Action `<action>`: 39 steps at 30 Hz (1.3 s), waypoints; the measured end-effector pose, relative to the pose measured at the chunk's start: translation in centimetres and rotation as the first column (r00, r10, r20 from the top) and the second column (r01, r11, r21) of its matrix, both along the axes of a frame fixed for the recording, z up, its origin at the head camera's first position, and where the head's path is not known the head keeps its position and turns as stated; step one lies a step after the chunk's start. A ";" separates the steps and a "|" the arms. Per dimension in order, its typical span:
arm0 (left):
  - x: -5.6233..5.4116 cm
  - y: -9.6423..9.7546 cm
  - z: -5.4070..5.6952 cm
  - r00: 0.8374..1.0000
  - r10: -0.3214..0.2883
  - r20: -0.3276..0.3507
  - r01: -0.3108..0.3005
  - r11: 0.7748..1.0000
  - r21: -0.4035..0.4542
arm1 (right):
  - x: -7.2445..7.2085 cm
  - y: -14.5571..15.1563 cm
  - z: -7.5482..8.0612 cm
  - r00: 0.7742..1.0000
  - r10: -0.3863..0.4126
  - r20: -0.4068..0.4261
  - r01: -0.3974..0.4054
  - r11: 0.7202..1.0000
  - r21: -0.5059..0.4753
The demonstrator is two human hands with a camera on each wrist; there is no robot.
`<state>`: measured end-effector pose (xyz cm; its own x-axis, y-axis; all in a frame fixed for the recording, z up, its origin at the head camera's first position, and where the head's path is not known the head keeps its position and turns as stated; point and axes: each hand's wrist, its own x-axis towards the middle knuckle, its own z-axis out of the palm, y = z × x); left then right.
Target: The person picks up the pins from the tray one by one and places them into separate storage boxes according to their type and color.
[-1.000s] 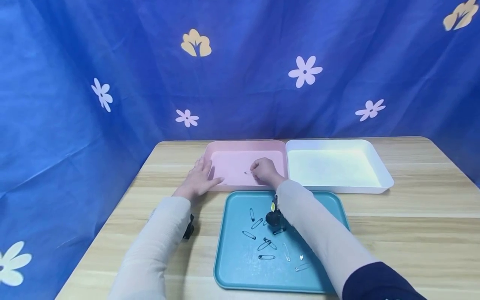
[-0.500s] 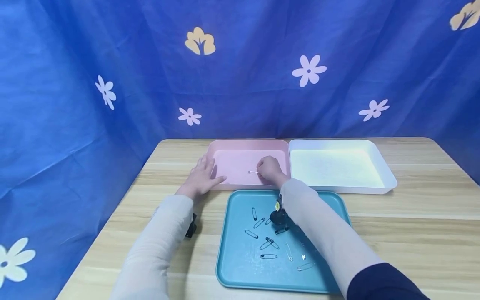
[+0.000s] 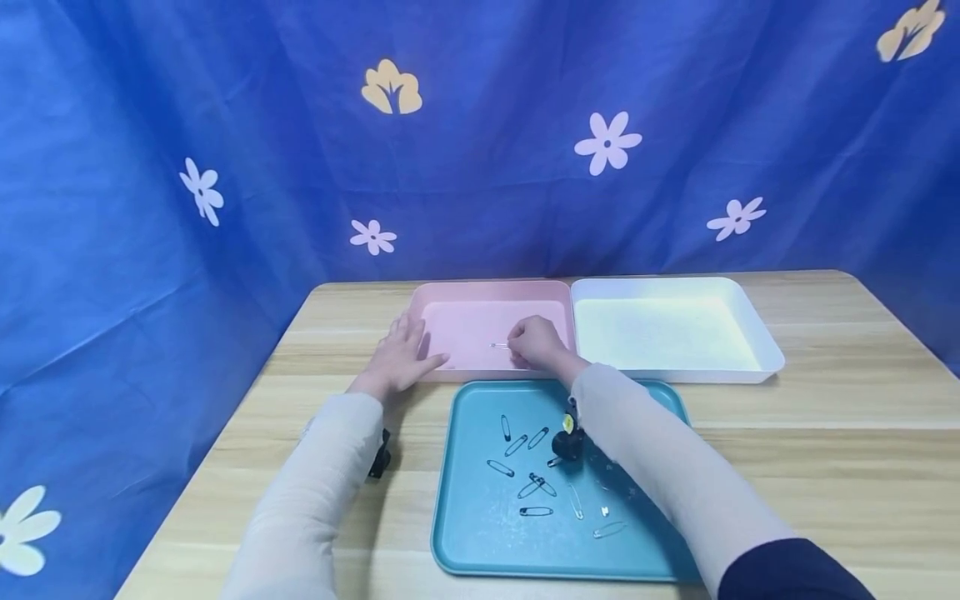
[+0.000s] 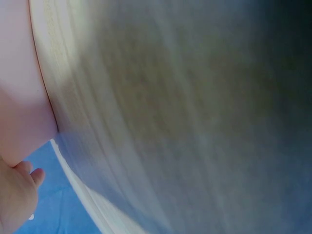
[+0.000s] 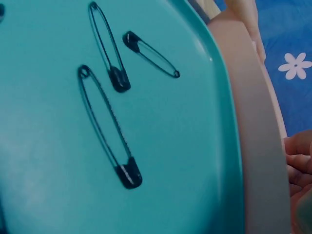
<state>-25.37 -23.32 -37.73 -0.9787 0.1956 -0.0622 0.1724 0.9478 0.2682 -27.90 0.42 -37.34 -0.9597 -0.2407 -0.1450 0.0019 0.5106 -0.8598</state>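
1. Right hand (image 3: 537,342) is pinching a safety pin (image 3: 498,345) over the pink tray (image 3: 468,323), near the surface (image 3: 817,442)'s far edge.
2. Left hand (image 3: 397,354) is resting, fingers spread, at its left rim.
3. Imo, they're wanting a low release.

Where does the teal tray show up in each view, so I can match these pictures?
Head: the teal tray is at lower centre, its right part hidden behind the right sleeve.
Left wrist: not in it.
Right wrist: it fills the left and middle, with safety pins on it.
Shared landmark: the blue curtain, across the top and left in head, lower left in left wrist, right side in right wrist.
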 end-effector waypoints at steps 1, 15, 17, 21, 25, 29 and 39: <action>0.1 0.0 0.0 1.000 0.001 -0.001 -0.001 1.000 0.008 | 0.1 0.1 0.1 1.000 0.005 -0.010 -0.005 1.000 -0.003; -0.1 0.2 -0.4 1.000 -0.005 0.004 0.005 1.000 0.003 | 2.1 3.0 1.1 0.997 0.055 -0.058 -0.057 0.998 -0.033; -0.2 0.3 -0.3 1.000 -0.008 0.005 0.008 1.000 0.000 | 2.4 3.4 1.5 0.997 0.055 -0.048 -0.056 0.998 -0.033; -0.3 0.2 -0.3 1.000 -0.004 0.000 0.004 1.000 -0.005 | 2.9 4.1 2.0 0.997 0.067 -0.048 -0.068 0.997 -0.033; -0.3 0.1 -0.2 1.000 0.000 0.003 0.000 1.000 -0.004 | 3.4 4.4 2.3 0.995 0.086 -0.055 -0.088 0.996 -0.022; -0.2 -0.1 -0.2 1.000 0.000 0.008 0.000 1.000 -0.004 | 4.1 4.8 2.6 0.994 0.103 -0.033 -0.104 0.994 -0.032; 0.1 -0.2 -0.1 1.000 -0.012 -0.010 0.012 0.999 0.034 | 5.4 6.8 3.1 0.984 0.175 -0.032 -0.176 0.983 -0.049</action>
<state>-25.24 -23.55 -37.79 -0.9768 0.2094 -0.0459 0.1866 0.9361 0.2982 -22.47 7.23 -34.22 -0.9054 -0.4121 -0.1023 -0.1078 0.4562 -0.8833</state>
